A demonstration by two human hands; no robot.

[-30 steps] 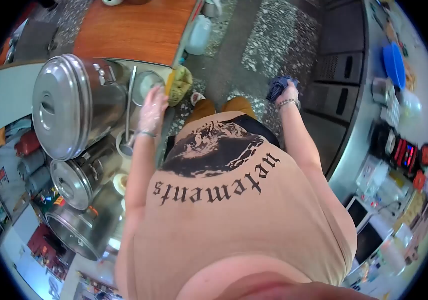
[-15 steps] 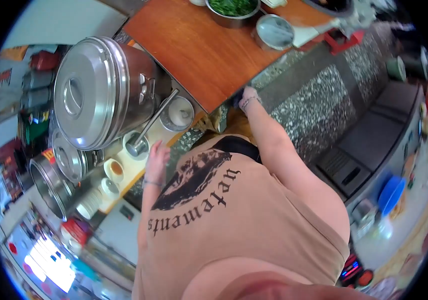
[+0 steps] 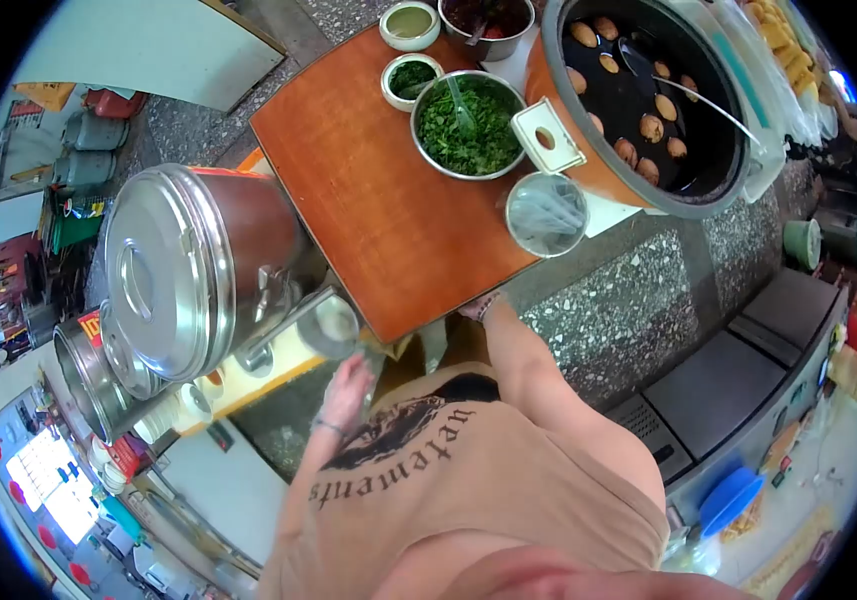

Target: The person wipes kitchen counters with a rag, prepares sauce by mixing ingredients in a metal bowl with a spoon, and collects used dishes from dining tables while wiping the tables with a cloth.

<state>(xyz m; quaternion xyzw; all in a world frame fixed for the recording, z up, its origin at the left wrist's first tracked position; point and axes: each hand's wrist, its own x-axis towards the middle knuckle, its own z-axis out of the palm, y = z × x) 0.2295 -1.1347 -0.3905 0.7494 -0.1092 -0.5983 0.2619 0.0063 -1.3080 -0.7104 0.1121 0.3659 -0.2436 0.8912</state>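
Observation:
My left hand point(image 3: 346, 389) hangs in front of my shirt with its fingers loosely bent and nothing visible in it; it is slightly blurred. It is nearest to a round container point(image 3: 329, 328) on the side counter, without a visible touch. My right hand point(image 3: 477, 306) is at the near edge of the brown table point(image 3: 368, 190), its fingers mostly hidden. On that table stand a steel bowl of chopped greens point(image 3: 468, 130) with a green spoon and a round container point(image 3: 545, 214) with clear plastic in it.
A big lidded steel pot point(image 3: 178, 270) stands left of the table, beside an open pot point(image 3: 88, 385). At the back right, a cooker point(image 3: 588, 130) holds eggs in dark liquid. Small bowls point(image 3: 409, 26) line the table's far edge. A dark-topped cabinet point(image 3: 728, 385) is at right.
The view has shifted, so the table sits lower and its bowls and the cooker of eggs show more fully. My left hand stays near the counter, my right hand near the table edge.

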